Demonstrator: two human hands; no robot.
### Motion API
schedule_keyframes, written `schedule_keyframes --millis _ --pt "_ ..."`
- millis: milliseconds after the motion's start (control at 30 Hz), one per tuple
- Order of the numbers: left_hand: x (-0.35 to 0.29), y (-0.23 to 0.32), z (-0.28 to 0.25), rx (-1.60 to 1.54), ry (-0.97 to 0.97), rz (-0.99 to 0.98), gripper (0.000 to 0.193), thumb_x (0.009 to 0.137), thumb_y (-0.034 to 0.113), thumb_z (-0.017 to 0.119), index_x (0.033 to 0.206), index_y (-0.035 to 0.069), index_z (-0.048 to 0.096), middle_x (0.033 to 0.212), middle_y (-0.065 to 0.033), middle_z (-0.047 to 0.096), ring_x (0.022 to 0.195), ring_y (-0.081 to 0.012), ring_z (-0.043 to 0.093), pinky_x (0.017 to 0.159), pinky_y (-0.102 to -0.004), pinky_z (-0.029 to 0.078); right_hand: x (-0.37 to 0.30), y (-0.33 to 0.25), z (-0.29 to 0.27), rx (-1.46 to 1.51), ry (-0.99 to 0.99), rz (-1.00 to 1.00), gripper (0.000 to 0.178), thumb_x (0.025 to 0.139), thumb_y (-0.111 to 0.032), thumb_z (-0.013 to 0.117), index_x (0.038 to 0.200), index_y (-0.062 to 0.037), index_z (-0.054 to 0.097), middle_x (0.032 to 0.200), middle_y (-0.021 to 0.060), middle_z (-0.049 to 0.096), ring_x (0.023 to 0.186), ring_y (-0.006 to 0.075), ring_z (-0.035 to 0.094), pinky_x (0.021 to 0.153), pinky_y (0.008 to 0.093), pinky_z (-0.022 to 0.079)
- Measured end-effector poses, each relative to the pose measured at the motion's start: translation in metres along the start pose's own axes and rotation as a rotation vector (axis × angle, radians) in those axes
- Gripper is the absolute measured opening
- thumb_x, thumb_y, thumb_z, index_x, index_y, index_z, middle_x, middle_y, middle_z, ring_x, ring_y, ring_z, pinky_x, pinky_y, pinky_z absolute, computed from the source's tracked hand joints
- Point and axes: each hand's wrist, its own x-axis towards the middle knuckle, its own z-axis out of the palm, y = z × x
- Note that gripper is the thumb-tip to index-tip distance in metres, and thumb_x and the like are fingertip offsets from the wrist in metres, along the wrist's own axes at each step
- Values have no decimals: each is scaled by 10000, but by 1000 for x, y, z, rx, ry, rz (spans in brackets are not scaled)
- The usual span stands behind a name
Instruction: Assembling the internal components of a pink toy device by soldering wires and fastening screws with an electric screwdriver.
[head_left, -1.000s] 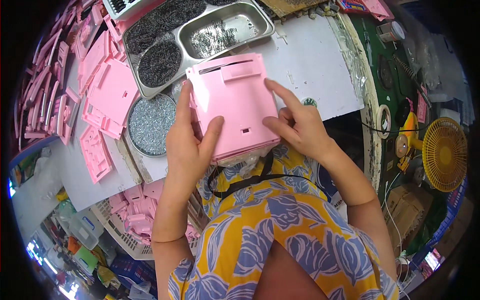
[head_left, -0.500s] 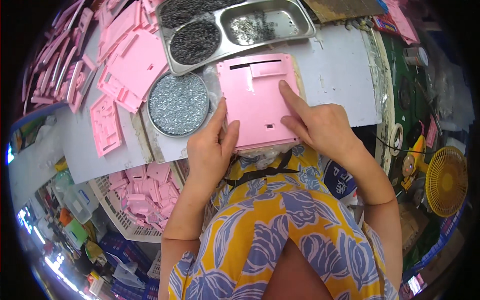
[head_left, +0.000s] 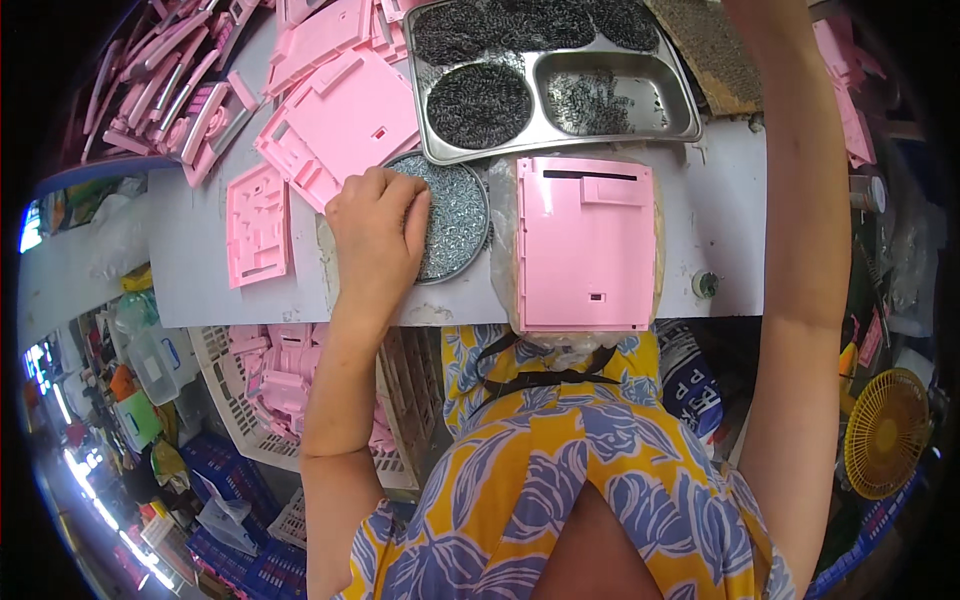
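My left hand (head_left: 378, 235) is at the left side of a round dish (head_left: 487, 235) filled with small silvery screws (head_left: 452, 215). Its fingers are curled together at the dish; whatever they pinch is hidden. A flat pink plastic panel (head_left: 585, 250), with a dark slot along its far end and a small cutout near its close end, lies in front of me on a plastic-wrapped pad (head_left: 505, 205). Neither hand touches it. My right forearm (head_left: 808, 220) reaches far forward past the panel, and the hand is cut off by the upper edge.
A steel compartment tray (head_left: 612, 140) of small dark parts stands behind the panel. Pink plastic parts (head_left: 345, 120) pile up at the left, and more fill a white basket (head_left: 235, 400) below. A small round container (head_left: 706, 285) sits right of the panel. A yellow fan (head_left: 886, 432) is lower right.
Both hands have left the pink panel. The left moved to the dish of screws; the right stretched forward out of the picture. The view has shifted, so the table appears further right.
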Motion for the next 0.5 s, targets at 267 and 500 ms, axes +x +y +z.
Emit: schedule_keyframes --millis 267,500 --pt "-4 10 4 -170 -4 25 151 840 170 741 783 94 623 742 -59 582 772 -283 581 744 -446 389 -58 -4 26 73 -317 228 497 905 -287 726 1281 -17 544 902 96 659 830 189 647 800 356 552" --pt "-10 91 -4 -339 17 267 101 812 136 776 864 134 689 834 8 682 767 -188 591 799 -375 321 -173 -31 49 561 -332 229 327 999 -355 555 1154 -72 507 655 -24 482 626 137 488 655 304 436"
